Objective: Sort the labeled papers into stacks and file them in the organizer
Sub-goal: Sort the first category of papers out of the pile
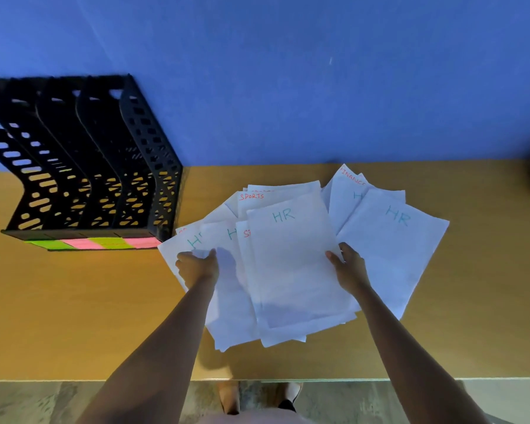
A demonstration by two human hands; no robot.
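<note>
The papers [291,264] lie fanned and overlapping at the middle of the desk [74,316], near its back edge by the wall [288,87]. The organizer [83,160] stands to their left, against the wall. The left hand [198,266] rests on the fan's left sheets, the right hand [349,270] on its right side.

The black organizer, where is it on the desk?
In the head view the black organizer stands at the far left of the wooden desk against the blue wall, left of the spread papers.
</note>
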